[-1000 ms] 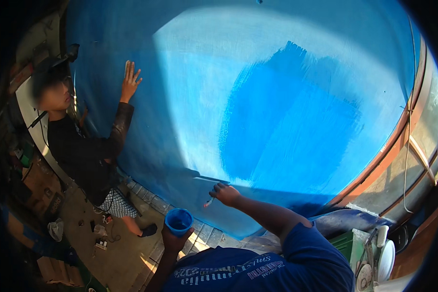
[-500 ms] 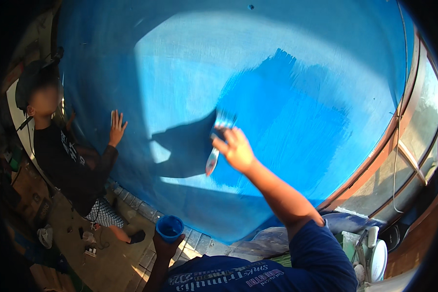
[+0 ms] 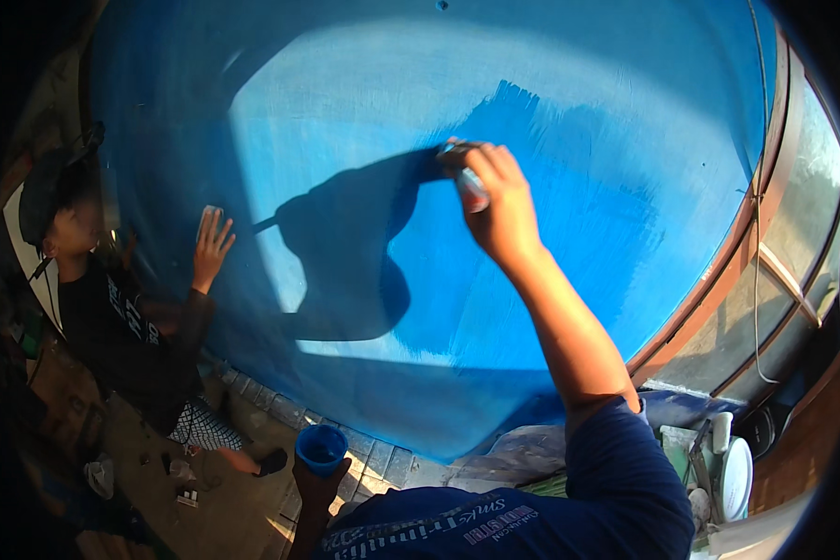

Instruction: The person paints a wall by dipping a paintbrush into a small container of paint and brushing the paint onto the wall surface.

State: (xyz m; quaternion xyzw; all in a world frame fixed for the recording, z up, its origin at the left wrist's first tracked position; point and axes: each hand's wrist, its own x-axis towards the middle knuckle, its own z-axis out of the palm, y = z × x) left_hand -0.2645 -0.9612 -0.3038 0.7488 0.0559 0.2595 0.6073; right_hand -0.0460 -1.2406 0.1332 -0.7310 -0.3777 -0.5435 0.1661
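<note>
My right hand (image 3: 506, 219) is raised against a blue wall (image 3: 327, 103), fingers closed round a paintbrush (image 3: 473, 192). The brush's pale handle with a reddish end points back toward me; its bristles are mostly hidden by my fingers and shadow. A patch of fresher, deeper blue paint (image 3: 569, 233) spreads to the right of the brush. Low down near my body, my left hand (image 3: 318, 483) grips a blue cup (image 3: 323, 446). The cup's inside looks blue, but how full it is I cannot tell. My arm's dark shadow falls on the wall left of the brush.
At the left a person (image 3: 112, 317) in dark clothes holds a small whitish object (image 3: 211, 218) to the wall. A brown frame (image 3: 709, 289) with panes and a hanging cable (image 3: 762, 308) borders the right. Buckets and tools (image 3: 733, 476) stand lower right; paving blocks (image 3: 285, 411) edge the wall.
My right hand has moved up and to the right with the paintbrush, whose handle now tilts toward me. My left hand still holds the cup. The other person's hand has risen slightly, showing the whitish object.
</note>
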